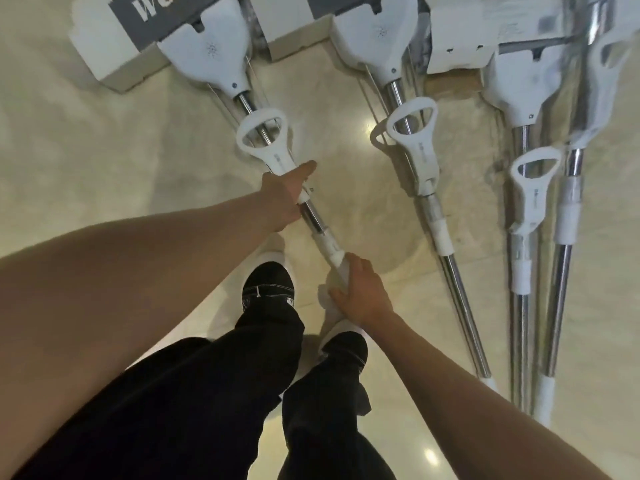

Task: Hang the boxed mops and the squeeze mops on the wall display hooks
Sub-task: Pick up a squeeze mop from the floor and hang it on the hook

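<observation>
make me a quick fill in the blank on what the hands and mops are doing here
1. Both hands grip the ____most mop of the row.
2. The left hand holds just below that mop's white ____ handle.
3. The right hand holds a part of the pole wrapped in ____ material.
4. The other mops lie on the ____.

Missing words: left; loop; white; floor

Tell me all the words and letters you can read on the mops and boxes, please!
"W" and part of a next letter, white on the grey box sleeve of the leftmost mop; the top edge cuts off the rest.
Small print on the white pull handles: too small to read.
Print on the white card at top right: blurred, unreadable.
Nothing else is readable.
</observation>
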`<control>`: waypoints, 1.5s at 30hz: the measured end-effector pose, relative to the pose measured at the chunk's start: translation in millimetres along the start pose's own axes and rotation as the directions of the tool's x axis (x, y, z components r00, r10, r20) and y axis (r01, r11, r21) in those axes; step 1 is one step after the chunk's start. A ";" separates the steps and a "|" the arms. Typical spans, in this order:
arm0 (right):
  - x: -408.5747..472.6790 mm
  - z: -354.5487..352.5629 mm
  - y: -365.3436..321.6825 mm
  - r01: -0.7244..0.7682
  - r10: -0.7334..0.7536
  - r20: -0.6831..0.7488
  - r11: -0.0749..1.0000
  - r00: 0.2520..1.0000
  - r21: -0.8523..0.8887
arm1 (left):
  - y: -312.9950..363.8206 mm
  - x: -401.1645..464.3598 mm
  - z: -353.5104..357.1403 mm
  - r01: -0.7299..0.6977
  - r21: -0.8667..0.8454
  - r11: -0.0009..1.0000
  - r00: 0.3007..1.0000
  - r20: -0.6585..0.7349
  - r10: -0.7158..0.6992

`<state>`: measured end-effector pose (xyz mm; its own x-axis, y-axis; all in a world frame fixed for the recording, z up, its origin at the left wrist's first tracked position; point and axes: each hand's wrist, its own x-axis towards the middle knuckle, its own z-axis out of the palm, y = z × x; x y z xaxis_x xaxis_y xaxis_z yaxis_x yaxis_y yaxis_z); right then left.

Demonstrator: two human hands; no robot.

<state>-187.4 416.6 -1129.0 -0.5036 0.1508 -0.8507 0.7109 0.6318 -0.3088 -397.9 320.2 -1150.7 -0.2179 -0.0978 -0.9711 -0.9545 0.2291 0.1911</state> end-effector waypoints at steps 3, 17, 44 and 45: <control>-7.5 -10.3 -3.4 -0.020 0.014 0.038 0.988 0.999 0.153 | 2.7 -14.9 -3.7 0.052 -0.032 0.998 0.997 -0.053 -0.054; -163.2 -84.4 -104.7 -0.093 0.090 0.027 0.957 0.996 0.275 | 43.2 -157.9 -38.5 -0.034 -0.103 0.994 0.980 -0.200 0.012; -542.8 -358.3 -241.0 0.466 -0.469 0.017 0.880 0.883 0.091 | 112.6 -725.2 -157.1 -0.403 -0.726 0.558 0.910 -0.251 0.331; -545.1 -361.1 -240.0 0.492 -0.496 0.024 0.866 0.868 0.086 | 108.8 -738.1 -155.8 -0.445 -0.720 0.532 0.890 -0.290 0.352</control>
<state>-260.8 457.3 -437.6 -0.7778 -0.2004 -0.5957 0.4103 0.5560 -0.7228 -372.6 266.4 -390.9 -0.5886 -0.2875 -0.7556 -0.5577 -0.5322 0.6370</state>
